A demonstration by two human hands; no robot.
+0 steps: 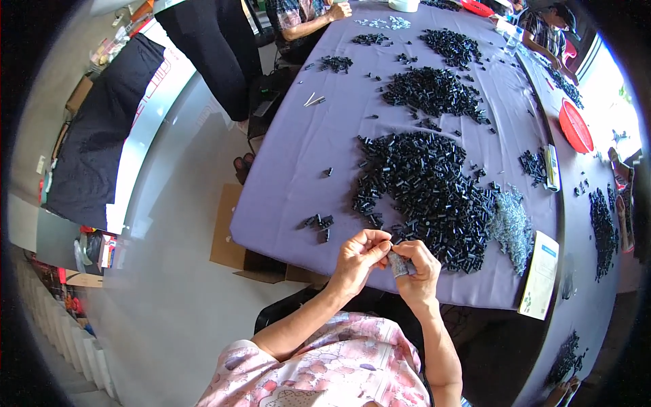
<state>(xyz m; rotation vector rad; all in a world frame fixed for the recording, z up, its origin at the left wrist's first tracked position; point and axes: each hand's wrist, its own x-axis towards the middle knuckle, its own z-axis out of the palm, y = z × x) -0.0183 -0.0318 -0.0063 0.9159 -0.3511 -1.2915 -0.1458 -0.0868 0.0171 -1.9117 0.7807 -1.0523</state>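
My left hand (359,261) and my right hand (417,268) meet fingertip to fingertip just over the table's near edge. Both are pinched closed on something dark and tiny, too small and covered to name. A grey, speckled patch (399,264) shows at the fingers of my right hand; whether it is a wrap or held pieces I cannot tell. Right beyond my hands spreads a big heap of short black cylindrical pieces (434,183). Against its right side lies a heap of small clear pieces (512,227). A few black pieces (322,225) lie apart to the left.
A lilac cloth (285,176) covers the table. More black heaps (434,91) lie farther back. A booklet (539,275) rests at the right edge, and a red basket (576,126) stands beyond. Other people (298,27) sit around. A cardboard box (227,227) is below left.
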